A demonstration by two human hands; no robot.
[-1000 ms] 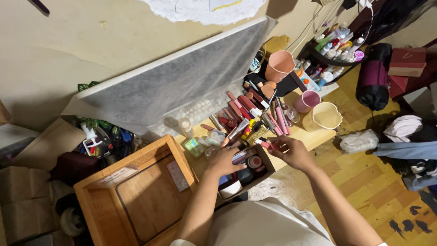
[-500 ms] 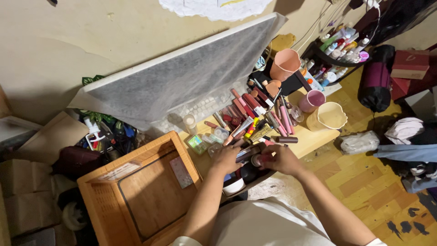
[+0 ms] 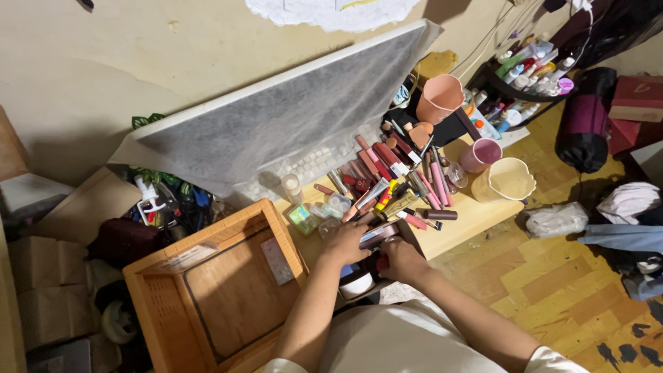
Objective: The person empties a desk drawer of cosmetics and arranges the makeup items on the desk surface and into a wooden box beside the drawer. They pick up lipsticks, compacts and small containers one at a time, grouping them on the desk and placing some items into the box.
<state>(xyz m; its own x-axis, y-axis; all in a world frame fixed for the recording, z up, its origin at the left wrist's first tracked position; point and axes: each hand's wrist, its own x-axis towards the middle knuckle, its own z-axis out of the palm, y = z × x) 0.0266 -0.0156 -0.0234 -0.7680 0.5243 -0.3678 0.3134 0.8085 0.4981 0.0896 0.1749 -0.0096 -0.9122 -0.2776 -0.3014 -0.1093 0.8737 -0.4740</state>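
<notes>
Right hand (image 3: 400, 259) drawn back beside left hand (image 3: 345, 242).

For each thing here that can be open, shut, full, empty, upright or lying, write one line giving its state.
wooden crate: open, empty but for a small card.
yellow cup: upright, looks empty.
pink cup: upright.
orange cup: tipped over.
makeup tubes: lying in a heap.
left hand: on a flat case.
right hand: gripping something small.

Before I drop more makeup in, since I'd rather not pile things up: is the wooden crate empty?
Nearly empty. The wooden crate shows its bare bottom, with only a small flat card lying inside near one wall.
</notes>
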